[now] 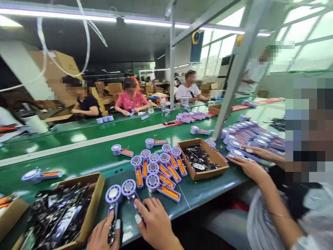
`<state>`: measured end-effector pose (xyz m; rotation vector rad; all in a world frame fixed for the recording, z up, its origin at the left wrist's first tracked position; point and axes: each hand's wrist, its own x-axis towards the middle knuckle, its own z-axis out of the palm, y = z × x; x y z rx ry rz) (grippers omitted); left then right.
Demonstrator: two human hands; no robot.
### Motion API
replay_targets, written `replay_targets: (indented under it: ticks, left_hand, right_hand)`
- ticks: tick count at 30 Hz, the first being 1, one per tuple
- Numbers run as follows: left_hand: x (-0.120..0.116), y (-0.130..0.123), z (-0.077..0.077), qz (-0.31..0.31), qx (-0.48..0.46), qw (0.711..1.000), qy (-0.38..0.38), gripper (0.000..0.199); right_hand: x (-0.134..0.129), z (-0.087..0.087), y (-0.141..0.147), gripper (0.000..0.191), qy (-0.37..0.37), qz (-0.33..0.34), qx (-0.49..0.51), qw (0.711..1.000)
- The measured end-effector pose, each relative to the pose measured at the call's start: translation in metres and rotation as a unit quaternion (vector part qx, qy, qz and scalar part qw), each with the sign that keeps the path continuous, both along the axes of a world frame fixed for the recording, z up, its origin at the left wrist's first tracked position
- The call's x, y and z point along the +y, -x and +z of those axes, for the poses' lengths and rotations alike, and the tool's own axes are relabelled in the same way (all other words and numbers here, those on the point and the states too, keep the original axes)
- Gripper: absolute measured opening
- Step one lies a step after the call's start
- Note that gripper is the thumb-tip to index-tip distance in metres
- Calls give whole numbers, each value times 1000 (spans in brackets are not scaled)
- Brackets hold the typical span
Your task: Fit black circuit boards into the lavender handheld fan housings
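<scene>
My left hand (102,233) is closed around the handle of a purple handheld fan (113,193), whose round head points away from me. A dark circuit strip shows in that handle between my thumb and fingers. Just to the right, my right hand (157,222) grips the handle of a second purple handheld fan (128,188); its fingers hide most of that handle. White covers sit on a fingertip of each hand. Beyond them lies a cluster of similar fans (153,181) with orange strips in their open handles.
A cardboard box (97,201) of dark circuit strips stands at the left, another cardboard box (199,176) at centre right. On my right, a co-worker's hands (251,168) handle fans beside a large pile (260,142). A metal post (234,76) rises from the green bench (78,158).
</scene>
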<state>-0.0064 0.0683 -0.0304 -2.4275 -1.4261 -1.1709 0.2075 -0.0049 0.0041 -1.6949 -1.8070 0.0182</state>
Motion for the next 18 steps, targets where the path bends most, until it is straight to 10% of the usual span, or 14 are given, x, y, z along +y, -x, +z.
replay_targets:
  ticks: [18]
  left_hand:
    - [-27, -3, 11, 20, 86, 995, -54, 42]
  right_hand:
    - [5, -16, -11, 58, -103, 76, -76, 989]
